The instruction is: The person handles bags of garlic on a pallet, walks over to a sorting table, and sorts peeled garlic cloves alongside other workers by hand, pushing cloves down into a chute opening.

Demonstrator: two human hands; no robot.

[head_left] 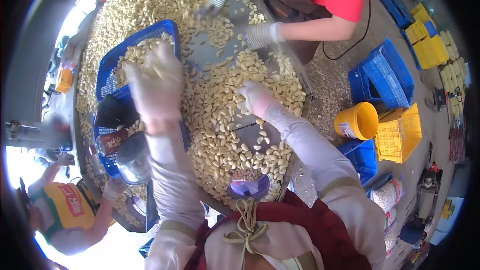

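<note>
While the right hand [255, 98] lies among pale cloves [215, 105], its fingers bent downward, whether it pinches any cannot be told. The left hand [157, 82] is above the near edge of a blue basket [176, 34], too blurred to show whether it is spread or closed on something. Cloves lie inside that basket and loose over the surface [236, 11], right up to the near edge. Judging by this, the work is only partly through: a portion is in the basket, while far more is spread around the right hand and heaped beyond the basket. Nearer the wearer, a dark container [112, 112] and a clear container [134, 156] sit to the left. Across the surface, a co-worker's gloved hands [262, 36] are among the cloves too; a yellow bucket [357, 121] stands off to the right.
</note>
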